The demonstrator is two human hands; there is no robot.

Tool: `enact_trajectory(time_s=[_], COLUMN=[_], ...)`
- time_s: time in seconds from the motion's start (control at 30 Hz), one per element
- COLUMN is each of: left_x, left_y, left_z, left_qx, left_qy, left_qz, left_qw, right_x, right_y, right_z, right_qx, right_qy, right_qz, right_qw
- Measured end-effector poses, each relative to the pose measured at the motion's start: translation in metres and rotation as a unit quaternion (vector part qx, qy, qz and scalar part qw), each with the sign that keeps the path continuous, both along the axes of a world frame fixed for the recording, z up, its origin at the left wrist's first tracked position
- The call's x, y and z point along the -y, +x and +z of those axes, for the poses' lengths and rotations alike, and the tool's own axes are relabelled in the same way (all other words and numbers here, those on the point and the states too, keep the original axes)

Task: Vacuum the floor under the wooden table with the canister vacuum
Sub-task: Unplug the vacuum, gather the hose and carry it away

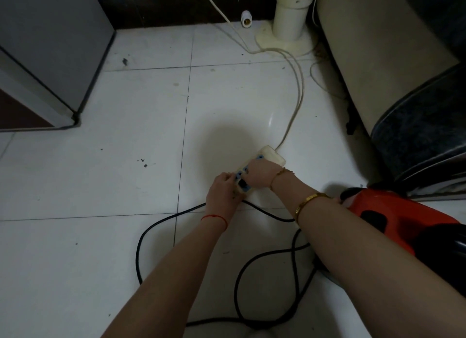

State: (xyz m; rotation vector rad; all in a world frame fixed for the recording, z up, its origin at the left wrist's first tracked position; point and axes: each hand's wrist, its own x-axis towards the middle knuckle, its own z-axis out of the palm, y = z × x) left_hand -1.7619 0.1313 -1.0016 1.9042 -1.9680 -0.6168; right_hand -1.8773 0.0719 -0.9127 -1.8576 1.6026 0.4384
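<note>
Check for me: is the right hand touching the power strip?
Touching. The head view shows the right hand resting on top of the power strip, its fingers covering the sockets.

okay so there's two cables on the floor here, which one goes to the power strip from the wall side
The pale cream cable: it runs from the power strip's far end toward the wall. The black cable instead loops across the tiles near the red vacuum.

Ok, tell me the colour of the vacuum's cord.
Black cord, looped on the floor; head view.
</note>
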Motion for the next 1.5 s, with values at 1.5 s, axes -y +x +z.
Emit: enact_trajectory(time_s=[1.5], left_x=[-0.181], left_y=[0.003], left_z=[0.03], left_qx=[0.188], left_qy=[0.203], left_qz=[0.037], left_qw=[0.96], right_x=[-0.212], right_y=[-0.102], right_z=[0.033], right_qx=[0.24], right_qy=[-0.079], right_qz=[-0.22], right_qw=[0.942])
